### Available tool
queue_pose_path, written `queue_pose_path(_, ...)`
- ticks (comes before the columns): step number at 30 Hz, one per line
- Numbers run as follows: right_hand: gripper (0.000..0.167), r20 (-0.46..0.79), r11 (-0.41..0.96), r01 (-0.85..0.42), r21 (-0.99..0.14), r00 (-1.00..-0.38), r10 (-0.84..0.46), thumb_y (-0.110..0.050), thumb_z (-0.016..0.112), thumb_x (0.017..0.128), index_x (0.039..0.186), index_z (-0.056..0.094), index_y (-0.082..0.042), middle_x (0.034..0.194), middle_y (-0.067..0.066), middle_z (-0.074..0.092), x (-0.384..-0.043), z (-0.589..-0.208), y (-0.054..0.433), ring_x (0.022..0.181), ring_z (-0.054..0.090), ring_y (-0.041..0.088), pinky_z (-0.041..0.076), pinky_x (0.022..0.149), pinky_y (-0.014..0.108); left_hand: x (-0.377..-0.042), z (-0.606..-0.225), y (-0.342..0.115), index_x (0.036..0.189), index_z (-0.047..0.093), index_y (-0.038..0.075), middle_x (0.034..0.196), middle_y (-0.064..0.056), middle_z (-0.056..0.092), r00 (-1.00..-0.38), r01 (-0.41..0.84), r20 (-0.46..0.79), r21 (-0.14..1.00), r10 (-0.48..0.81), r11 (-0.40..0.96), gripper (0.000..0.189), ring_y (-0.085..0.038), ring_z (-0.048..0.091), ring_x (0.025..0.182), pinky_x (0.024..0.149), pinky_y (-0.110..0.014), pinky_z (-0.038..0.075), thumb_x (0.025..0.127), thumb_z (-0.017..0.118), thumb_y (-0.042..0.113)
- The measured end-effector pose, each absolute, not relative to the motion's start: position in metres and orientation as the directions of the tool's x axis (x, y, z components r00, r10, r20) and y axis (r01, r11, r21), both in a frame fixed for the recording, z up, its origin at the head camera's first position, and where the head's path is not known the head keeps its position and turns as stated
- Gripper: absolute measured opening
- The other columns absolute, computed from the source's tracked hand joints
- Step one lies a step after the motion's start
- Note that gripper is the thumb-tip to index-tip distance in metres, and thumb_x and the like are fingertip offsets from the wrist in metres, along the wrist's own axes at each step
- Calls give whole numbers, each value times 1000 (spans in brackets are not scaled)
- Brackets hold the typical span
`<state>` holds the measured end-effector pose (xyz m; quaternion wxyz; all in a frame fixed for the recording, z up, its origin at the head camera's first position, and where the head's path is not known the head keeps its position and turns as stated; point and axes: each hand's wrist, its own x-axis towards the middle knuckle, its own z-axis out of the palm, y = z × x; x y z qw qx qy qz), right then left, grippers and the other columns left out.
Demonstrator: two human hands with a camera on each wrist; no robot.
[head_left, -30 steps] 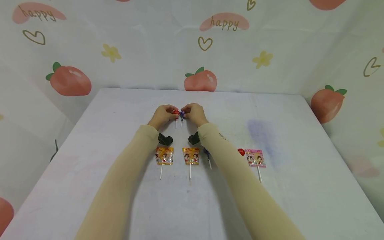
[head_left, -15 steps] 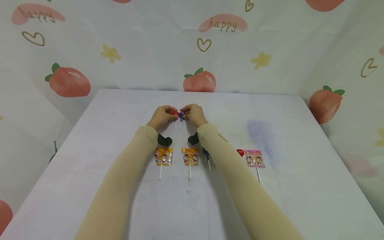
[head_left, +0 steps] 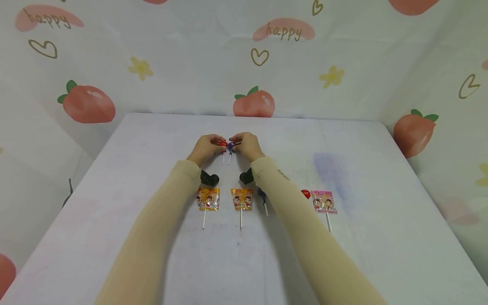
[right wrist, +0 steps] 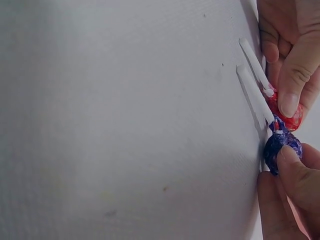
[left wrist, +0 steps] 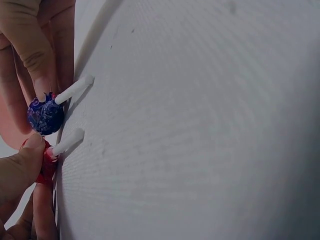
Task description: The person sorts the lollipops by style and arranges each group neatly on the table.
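Note:
Toward the far side of the table, my left hand (head_left: 205, 149) pinches a red-wrapped lollipop (head_left: 223, 144) by its round head. Close on its right, my right hand (head_left: 248, 146) holds a blue-purple lollipop (head_left: 230, 146) between thumb and fingers. The two heads sit side by side, and their white sticks point back toward me, lying along the white surface. In the left wrist view, the thumb presses on the red head (left wrist: 48, 167), just beside the blue head (left wrist: 45, 116). From the right wrist, my right thumb covers part of the blue wrapper (right wrist: 272, 152).
Nearer me lie two orange-wrapped flat lollipops (head_left: 208, 199), a dark blue lollipop (head_left: 262, 195) partly under my right sleeve (head_left: 293, 203), a red one (head_left: 306, 193) mostly hidden by that sleeve, and a pink-wrapped flat lollipop (head_left: 323, 201). Dark heart-shaped pieces (head_left: 209, 178) show at both wrists.

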<state>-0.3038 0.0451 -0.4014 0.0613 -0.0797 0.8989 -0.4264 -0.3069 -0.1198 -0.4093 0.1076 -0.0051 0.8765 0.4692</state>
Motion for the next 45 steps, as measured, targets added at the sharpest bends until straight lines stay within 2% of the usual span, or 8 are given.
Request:
queue_pose_path(9, 38, -80, 639, -84, -765, -971, -224, -3, 69, 87, 125, 65, -6, 122, 12, 67, -304, -394, 47, 114, 62, 22, 47, 96, 31, -306, -408, -120, 119, 63, 5, 112, -14, 61, -976, -115, -199, 818, 90, 564, 31, -22, 53, 99, 89, -32, 43, 89, 70, 12)
queue_pose_path(16, 47, -99, 663, -121, -738, -954, -284, -12, 70, 89, 133, 57, -4, 129, 15, 62, -300, -365, 58, 119, 58, 25, 49, 95, 34, -308, -411, -121, 118, 63, 5, 111, -13, 62, -978, -98, -184, 819, 96, 566, 31, -21, 55, 98, 88, -32, 43, 89, 70, 13)
queue_pose_path(22, 48, -101, 585, -129, -801, -934, -344, -14, 68, 91, 136, 55, -7, 135, 15, 57, -290, -334, 75, 120, 59, 24, 50, 94, 33, -307, -412, -121, 117, 64, 5, 112, -13, 63, -978, -94, -181, 826, 103, 556, 30, -22, 56, 99, 90, -33, 44, 89, 70, 13)
queue_pose_path(29, 43, -19, 477, -200, -856, -910, -415, -14, 67, 91, 133, 58, -8, 132, 11, 59, -261, -307, 97, 117, 61, 23, 51, 93, 32, -308, -412, -121, 119, 63, 7, 116, -13, 63, -976, -104, -193, 819, 99, 564, 32, -24, 55, 103, 98, -37, 42, 89, 70, 16)
queue_pose_path(33, 41, 8, 425, -211, -880, -902, -431, -14, 68, 91, 131, 59, -9, 131, 8, 59, -244, -299, 108, 117, 60, 20, 50, 95, 33, -309, -413, -121, 119, 63, 7, 115, -13, 63, -977, -104, -189, 825, 97, 556, 31, -23, 56, 103, 96, -37, 43, 89, 70, 15)
queue_pose_path(39, 40, 44, 404, -245, -881, -894, -445, -16, 67, 91, 131, 59, -13, 133, 4, 60, -217, -300, 124, 122, 57, 17, 46, 100, 37, -307, -413, -121, 118, 63, 6, 114, -13, 62, -977, -105, -188, 839, 104, 533, 30, -22, 56, 101, 89, -32, 44, 89, 70, 13)
queue_pose_path(45, 40, 138, 363, -310, -879, -893, -429, -17, 67, 92, 130, 59, -12, 134, 4, 60, -196, -325, 135, 122, 57, 17, 47, 99, 36, -303, -410, -122, 119, 63, 8, 118, -12, 61, -975, -110, -197, 833, 105, 542, 32, -24, 54, 105, 93, -35, 43, 89, 70, 16)
